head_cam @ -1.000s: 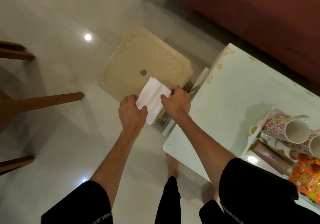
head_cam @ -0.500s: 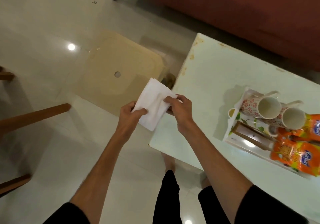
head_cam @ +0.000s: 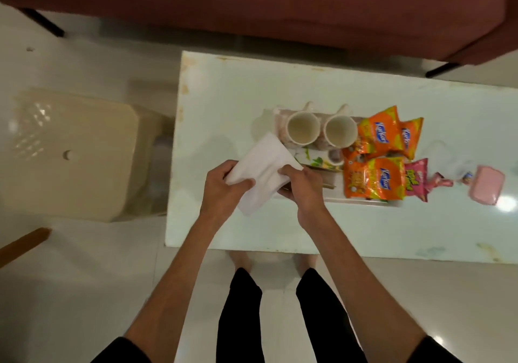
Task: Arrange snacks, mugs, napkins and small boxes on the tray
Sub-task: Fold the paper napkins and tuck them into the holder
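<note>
Both hands are holding a white napkin (head_cam: pixel 262 170) in the air above the near left part of the tabletop (head_cam: pixel 224 96): the left hand (head_cam: pixel 224 186) is pinching its lower left edge with curled fingers and thumb, and the right hand (head_cam: pixel 301 187) is gripping its right edge, thumb on top. The napkin is covering the left near corner of the tray (head_cam: pixel 361 200), so that corner and most of the tray's floral surface are hidden. Two mugs (head_cam: pixel 302 130) are lying on their sides at the far left of the tray, mouths facing the camera, handles pointing away; their patterned sides are mostly out of sight. A brown box (head_cam: pixel 326 176) is showing only as a narrow strip between the right hand and the snacks. Three orange snack packets (head_cam: pixel 374 182) are overlapping on the right half of the tray, the nearest one covering part of the others. A pink packet (head_cam: pixel 417 179) is lying at the tray's right edge; whether it is resting on the tray cannot be told. Further right on the tabletop, a pink box (head_cam: pixel 486 184) and small wrapped items beside it are blurred. A beige plastic stool (head_cam: pixel 70 152) is standing on the floor at left, and a dark red sofa (head_cam: pixel 252 4) is cut off by the upper edge.
</note>
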